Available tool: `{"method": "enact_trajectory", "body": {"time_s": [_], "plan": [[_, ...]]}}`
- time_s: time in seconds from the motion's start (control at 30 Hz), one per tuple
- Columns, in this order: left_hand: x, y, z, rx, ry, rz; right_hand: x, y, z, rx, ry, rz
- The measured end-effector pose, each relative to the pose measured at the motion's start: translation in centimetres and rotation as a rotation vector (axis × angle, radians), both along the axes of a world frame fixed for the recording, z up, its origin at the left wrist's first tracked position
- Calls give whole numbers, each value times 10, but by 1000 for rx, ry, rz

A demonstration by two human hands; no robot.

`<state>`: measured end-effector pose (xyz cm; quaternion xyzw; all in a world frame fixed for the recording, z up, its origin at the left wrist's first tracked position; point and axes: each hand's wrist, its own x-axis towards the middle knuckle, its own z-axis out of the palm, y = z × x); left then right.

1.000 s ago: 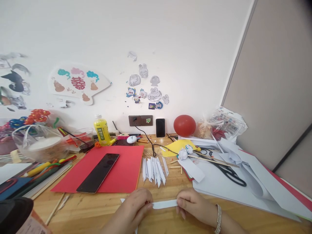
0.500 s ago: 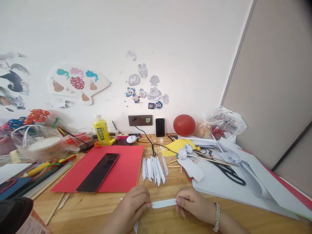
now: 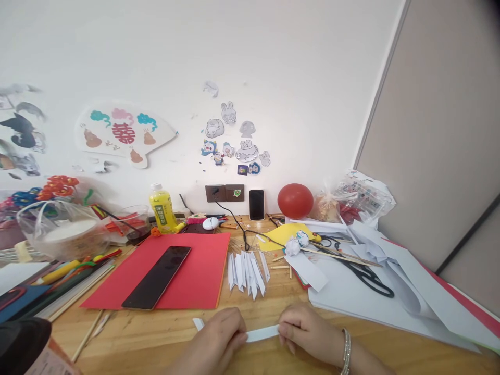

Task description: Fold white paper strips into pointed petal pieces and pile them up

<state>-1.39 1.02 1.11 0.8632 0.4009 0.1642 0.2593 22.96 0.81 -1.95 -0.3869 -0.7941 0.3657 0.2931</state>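
A narrow white paper strip (image 3: 262, 333) is stretched between my two hands, low over the wooden table. My left hand (image 3: 219, 338) is closed on its left end, and my right hand (image 3: 302, 330) pinches the right end, with a silver bracelet on that wrist. Another bit of white paper (image 3: 198, 324) pokes out behind my left hand; most of it is hidden. Just beyond my hands lies a row of several folded white paper pieces (image 3: 247, 272).
To the left, a black phone (image 3: 158, 276) rests on red paper (image 3: 207, 260); a yellow bottle (image 3: 162, 209) stands behind. On the right are white sheets (image 3: 351, 291), black-handled scissors (image 3: 369, 278), sticks and crumpled paper (image 3: 292, 246). A red balloon (image 3: 295, 200) sits by the wall.
My left hand has shifted slightly right and down, my right hand slightly left. Less of the strip shows between them, and more of the paper behind my left hand is visible.
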Motion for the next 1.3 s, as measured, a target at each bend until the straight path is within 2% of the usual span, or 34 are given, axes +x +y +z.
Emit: {"method": "enact_trajectory", "body": {"time_s": [0.07,0.27,0.53,0.7,1.03,1.17,1.3], "plan": [[1,-1,0,-3,32,32,-2,-1,1,7,-19,-3],[8,-11,10,-4,116,4,-8,-4,5,52,-52,-19],[7,-4,-11,-10,115,54,-9,-6,3,112,-90,-41],[6,2,-9,-19,155,113,-8,-5,3,92,-98,-15],[10,-5,5,107,229,-35,-7,-4,-1,94,-106,-13],[11,-6,-7,219,183,-134,-11,-7,-2,164,-191,12],[12,-4,-24,351,177,-164,-16,-8,-7,328,-314,54]]}}
